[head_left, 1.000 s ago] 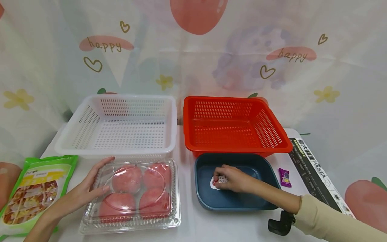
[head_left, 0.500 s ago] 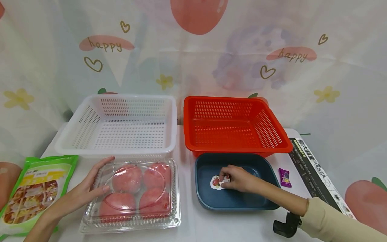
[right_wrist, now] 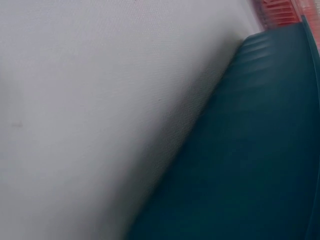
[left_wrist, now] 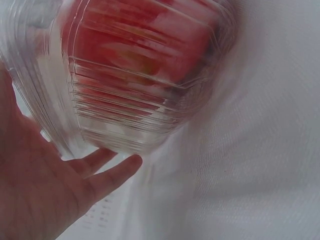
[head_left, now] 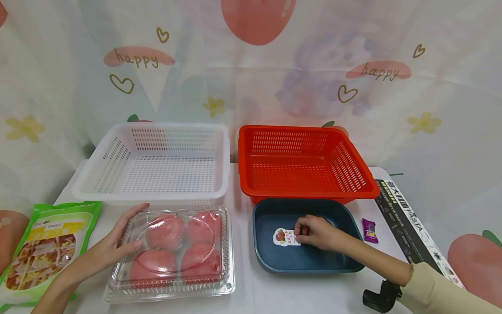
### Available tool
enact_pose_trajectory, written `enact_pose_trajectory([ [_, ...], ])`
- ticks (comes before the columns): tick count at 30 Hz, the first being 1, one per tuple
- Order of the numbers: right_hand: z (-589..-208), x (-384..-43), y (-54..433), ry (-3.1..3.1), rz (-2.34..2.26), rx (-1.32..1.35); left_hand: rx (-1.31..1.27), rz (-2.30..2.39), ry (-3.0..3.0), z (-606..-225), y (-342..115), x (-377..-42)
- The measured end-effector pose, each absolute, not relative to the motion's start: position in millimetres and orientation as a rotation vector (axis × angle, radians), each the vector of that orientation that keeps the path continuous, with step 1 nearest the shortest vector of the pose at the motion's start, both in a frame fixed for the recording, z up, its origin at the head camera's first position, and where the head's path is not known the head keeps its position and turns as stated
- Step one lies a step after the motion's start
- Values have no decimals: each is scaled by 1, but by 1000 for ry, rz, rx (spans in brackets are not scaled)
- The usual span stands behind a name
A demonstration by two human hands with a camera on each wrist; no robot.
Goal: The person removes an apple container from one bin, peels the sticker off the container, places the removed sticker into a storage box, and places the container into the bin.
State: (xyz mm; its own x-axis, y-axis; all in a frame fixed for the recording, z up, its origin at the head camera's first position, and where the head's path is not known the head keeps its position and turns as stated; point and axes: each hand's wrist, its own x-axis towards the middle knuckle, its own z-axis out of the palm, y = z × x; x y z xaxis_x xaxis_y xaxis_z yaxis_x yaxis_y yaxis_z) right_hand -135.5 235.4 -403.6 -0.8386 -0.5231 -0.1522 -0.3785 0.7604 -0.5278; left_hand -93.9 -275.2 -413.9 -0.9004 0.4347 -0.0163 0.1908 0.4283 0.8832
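Stuck to the floor of the dark blue tub [head_left: 274, 260] is a white label [head_left: 287, 237] with a red fruit picture and red lettering. My right hand [head_left: 319, 232] touches its right end with bent thumb and index finger; whether they pinch the edge cannot be seen. A clear plastic box [head_left: 229, 272] of round, pinkish-red fruit [head_left: 153, 266] sits to the left. Against its left side rests my left hand [head_left: 107, 250], thumb on the lid, fingers stretched along the side. In the left wrist view the left hand [left_wrist: 55, 185] reaches along the ribbed box [left_wrist: 125, 127].
Behind stand a white basket [head_left: 157, 197] and a red basket [head_left: 310, 192], side by side. A green food bag [head_left: 43, 253] lies at the left. Right of the tub are a small purple wrapped candy [head_left: 369, 230] and a long black PASTA box [head_left: 408, 226].
My right hand has slid to the right along the label, uncovering its fruit picture and lettering. The label has stayed in place. My left hand and the fruit box have not moved.
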Motion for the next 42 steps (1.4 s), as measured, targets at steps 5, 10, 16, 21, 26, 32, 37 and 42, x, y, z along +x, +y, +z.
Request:
enact_pose_trajectory([
  [5,-404,-134,240,2668,-695,-671,554,1452,2450,-413,-275,-94],
  [10,-404,-132,245,2678,-690,-616,569,1424,2463,-411,-276,-93],
  [16,-401,-132,248,2698,-656,-617,526,1314,2518,-406,-278,-91],
  [21,-385,-134,244,2740,-591,-703,490,1148,2623,-399,-279,-90],
  [26,-364,-129,216,2713,-822,-784,369,1042,2586,-386,-282,-86],
  [32,-343,-106,157,2513,-1066,-762,358,937,2526,-374,-295,-79],
  [37,-342,-89,109,2505,-969,-724,367,917,2500,-370,-299,-75],
  [42,-352,-82,85,2614,-778,-733,420,871,2522,-370,-295,-71],
])
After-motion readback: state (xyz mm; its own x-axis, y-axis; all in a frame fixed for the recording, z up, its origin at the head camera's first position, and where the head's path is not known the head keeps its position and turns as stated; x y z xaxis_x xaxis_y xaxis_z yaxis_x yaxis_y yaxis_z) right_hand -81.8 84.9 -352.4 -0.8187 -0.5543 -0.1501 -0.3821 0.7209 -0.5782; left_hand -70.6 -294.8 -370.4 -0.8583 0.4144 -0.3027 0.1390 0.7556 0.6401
